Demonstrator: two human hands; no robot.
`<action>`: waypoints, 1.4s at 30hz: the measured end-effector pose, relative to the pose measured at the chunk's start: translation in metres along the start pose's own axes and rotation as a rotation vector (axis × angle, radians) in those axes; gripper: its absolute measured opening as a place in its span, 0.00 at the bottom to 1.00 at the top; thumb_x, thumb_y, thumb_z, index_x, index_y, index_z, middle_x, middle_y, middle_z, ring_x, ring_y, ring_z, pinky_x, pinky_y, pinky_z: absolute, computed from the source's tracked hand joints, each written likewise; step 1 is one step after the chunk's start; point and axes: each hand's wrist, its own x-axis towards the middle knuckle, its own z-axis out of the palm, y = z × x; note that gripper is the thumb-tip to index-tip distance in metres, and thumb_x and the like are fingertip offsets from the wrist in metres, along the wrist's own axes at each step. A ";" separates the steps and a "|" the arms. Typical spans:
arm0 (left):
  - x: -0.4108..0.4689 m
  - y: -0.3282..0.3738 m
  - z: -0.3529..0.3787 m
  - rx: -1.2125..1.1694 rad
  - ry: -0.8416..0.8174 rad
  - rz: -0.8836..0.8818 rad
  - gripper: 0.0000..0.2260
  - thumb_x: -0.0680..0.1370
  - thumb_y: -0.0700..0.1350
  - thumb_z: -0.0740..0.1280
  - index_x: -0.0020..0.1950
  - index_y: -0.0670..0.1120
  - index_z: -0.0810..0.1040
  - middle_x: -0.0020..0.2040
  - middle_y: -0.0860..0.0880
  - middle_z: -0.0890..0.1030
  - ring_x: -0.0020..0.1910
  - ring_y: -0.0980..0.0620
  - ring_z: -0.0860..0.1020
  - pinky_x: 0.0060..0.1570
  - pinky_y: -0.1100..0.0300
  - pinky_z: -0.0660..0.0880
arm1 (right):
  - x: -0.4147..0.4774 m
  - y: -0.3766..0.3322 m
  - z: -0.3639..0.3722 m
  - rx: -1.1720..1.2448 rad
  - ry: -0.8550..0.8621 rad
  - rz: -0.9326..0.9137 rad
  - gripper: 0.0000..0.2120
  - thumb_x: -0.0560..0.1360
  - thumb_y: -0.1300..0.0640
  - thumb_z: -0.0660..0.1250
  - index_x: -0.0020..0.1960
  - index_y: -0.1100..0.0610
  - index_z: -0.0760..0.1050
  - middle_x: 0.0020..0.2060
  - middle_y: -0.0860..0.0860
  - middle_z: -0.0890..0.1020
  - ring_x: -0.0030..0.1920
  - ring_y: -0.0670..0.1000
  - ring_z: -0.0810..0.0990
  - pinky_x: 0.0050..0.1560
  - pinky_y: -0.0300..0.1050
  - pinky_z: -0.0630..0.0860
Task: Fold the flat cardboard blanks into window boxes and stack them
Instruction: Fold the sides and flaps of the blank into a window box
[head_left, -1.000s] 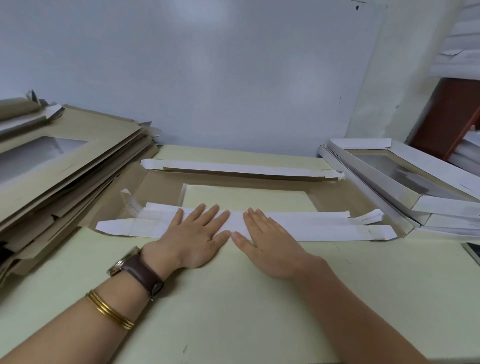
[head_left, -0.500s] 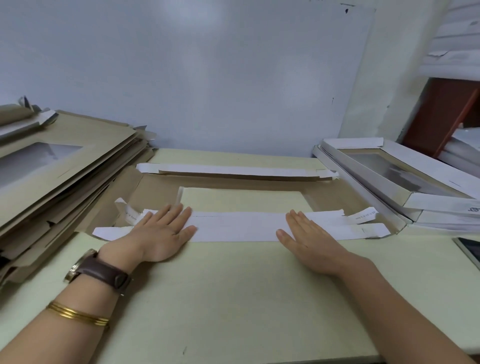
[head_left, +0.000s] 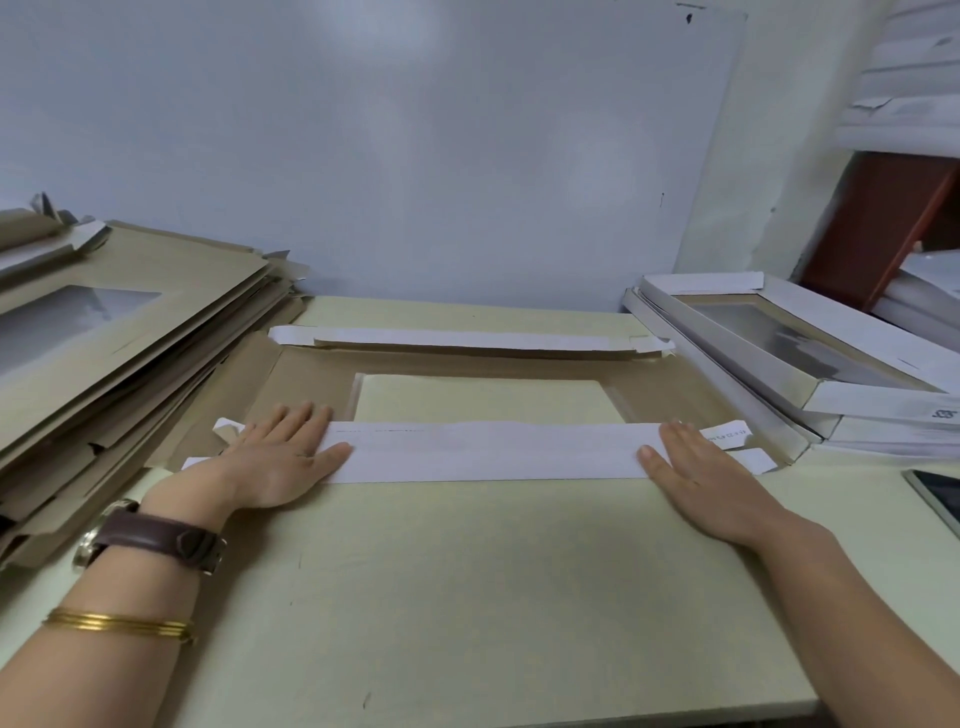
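Where the pile of flat blanks (head_left: 135, 332) leans at far left, I note the left hand (head_left: 275, 457) beside it, grip spread flat, pressing the left end of the white flap (head_left: 488, 452) of the blank (head_left: 311, 379) lying on the counter (head_left: 467, 597). The right hand (head_left: 701, 478), grip likewise spread, presses the right end. Folded window boxes (head_left: 857, 332) are stacked at far right.

L hand (head_left: 275, 457) & R hand (head_left: 696, 467) press white flap (head_left: 488, 452) flat.
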 end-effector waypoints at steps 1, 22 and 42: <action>-0.001 0.000 -0.001 -0.007 0.000 0.000 0.32 0.80 0.65 0.46 0.79 0.52 0.40 0.79 0.51 0.41 0.78 0.49 0.39 0.75 0.52 0.40 | 0.000 0.002 -0.001 0.002 0.015 0.007 0.34 0.81 0.38 0.45 0.79 0.57 0.48 0.79 0.49 0.49 0.78 0.46 0.45 0.76 0.46 0.46; -0.012 -0.019 -0.027 -0.804 0.181 -0.137 0.23 0.79 0.33 0.61 0.74 0.44 0.67 0.71 0.46 0.70 0.70 0.47 0.67 0.73 0.55 0.58 | 0.012 0.026 0.000 -0.040 0.074 0.203 0.32 0.82 0.41 0.43 0.79 0.60 0.46 0.79 0.54 0.49 0.78 0.50 0.45 0.76 0.47 0.44; -0.019 0.006 -0.020 -0.518 0.319 0.131 0.28 0.73 0.51 0.74 0.71 0.48 0.71 0.65 0.52 0.75 0.65 0.53 0.71 0.63 0.61 0.65 | 0.008 -0.004 -0.012 0.033 0.255 -0.101 0.10 0.73 0.52 0.54 0.50 0.56 0.65 0.44 0.46 0.70 0.53 0.52 0.66 0.51 0.48 0.60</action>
